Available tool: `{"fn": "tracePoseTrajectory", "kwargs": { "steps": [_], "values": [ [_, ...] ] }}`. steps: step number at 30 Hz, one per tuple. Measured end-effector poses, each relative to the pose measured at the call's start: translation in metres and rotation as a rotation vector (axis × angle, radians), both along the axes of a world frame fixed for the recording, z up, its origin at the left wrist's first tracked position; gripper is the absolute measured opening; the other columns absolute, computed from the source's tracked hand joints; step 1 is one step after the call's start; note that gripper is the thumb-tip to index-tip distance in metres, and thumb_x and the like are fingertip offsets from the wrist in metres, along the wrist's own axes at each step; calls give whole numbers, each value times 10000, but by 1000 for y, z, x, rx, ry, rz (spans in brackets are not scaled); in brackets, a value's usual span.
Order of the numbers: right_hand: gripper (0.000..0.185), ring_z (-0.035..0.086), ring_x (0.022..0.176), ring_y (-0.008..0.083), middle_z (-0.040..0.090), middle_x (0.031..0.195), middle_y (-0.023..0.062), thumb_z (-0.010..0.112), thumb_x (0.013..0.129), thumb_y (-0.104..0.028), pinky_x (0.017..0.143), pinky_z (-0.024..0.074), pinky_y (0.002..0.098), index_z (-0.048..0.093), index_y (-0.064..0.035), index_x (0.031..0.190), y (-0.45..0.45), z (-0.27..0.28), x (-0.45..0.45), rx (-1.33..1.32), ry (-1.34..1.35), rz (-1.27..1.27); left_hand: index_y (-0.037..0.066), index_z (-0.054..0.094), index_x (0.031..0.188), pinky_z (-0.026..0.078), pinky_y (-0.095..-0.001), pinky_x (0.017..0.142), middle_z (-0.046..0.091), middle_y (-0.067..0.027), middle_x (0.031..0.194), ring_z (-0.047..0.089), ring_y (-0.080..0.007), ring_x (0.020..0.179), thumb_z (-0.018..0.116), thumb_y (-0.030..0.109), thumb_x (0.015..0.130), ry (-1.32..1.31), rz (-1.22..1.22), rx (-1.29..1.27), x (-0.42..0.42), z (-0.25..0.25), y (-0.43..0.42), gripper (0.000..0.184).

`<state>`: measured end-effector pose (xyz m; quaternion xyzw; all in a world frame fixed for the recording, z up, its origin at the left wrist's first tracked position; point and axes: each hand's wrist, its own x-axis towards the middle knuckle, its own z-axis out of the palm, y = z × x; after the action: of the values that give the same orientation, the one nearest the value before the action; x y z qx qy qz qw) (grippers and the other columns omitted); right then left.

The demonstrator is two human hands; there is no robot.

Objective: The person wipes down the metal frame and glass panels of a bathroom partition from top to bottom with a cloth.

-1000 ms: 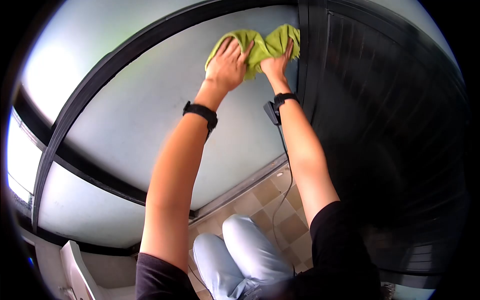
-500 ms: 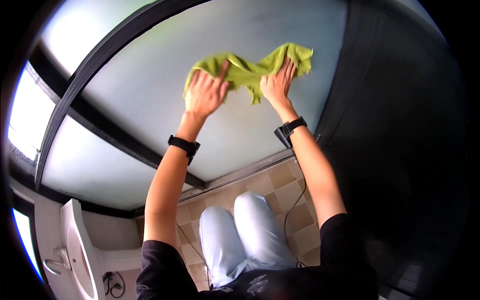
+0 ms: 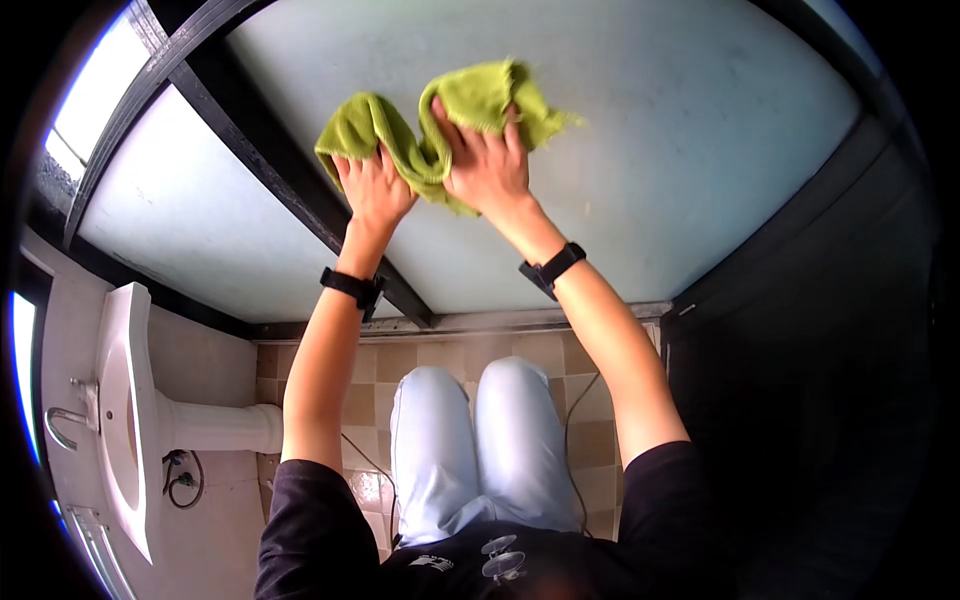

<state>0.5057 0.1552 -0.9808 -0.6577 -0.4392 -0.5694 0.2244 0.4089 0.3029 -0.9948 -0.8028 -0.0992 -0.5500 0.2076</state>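
Observation:
A yellow-green cloth (image 3: pixel 480 92) with frayed edges lies bunched in waves against a large frosted glass panel (image 3: pixel 680 140). My left hand (image 3: pixel 376 190) holds its left end, close to the dark frame bar, with the fingertips partly tucked under the fabric. On the right part of the cloth is my right hand (image 3: pixel 490 165), its fingers pressed into the folds and partly covered. A sagging fold of cloth runs between the two hands. Each wrist wears a black strap with a small dark box.
Dark frame bars (image 3: pixel 255 150) divide the glass panels. At the lower left stands a white pedestal sink (image 3: pixel 128 400) with a metal faucet (image 3: pixel 68 425). A dark door-like surface (image 3: pixel 800 340) fills the right side. Thin cables run over the tiled floor (image 3: pixel 595 440) beside my knees.
Both hands and the cloth have moved left across the glass, toward the dark frame bar. The hands are closer together, and the cloth is more bunched. The view has turned.

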Motion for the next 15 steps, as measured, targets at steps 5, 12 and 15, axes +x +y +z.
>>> {"fn": "tracePoseTrajectory", "kwargs": {
  "steps": [5, 12, 15],
  "values": [
    [571, 456, 1302, 282, 535, 1372, 67, 583, 865, -367, 1085, 344, 477, 499, -178, 1398, 1, -59, 6, -234, 53, 146, 12, 405, 1435, 189, -624, 1099, 354, -208, 1496, 296, -447, 1380, 551, 462, 854, 230, 34, -89, -11, -76, 10, 750],
    [533, 486, 1275, 284, 501, 1408, 32, 577, 873, -368, 1002, 432, 463, 496, -307, 1396, -14, -60, -1, -314, 243, 202, 61, 255, 1516, 94, -609, 1136, 226, -205, 1564, 192, -431, 1434, 460, 421, 924, 416, -125, -194, -19, -87, -9, 722],
    [512, 522, 1237, 276, 549, 1360, 35, 616, 848, -363, 1018, 423, 431, 552, -280, 1349, -18, -18, 2, -143, 263, 343, 59, 319, 1493, 107, -617, 1126, 265, -223, 1546, 218, -444, 1422, 518, 365, 888, 399, -146, -191, -10, -48, -19, 707]
  ]
}}
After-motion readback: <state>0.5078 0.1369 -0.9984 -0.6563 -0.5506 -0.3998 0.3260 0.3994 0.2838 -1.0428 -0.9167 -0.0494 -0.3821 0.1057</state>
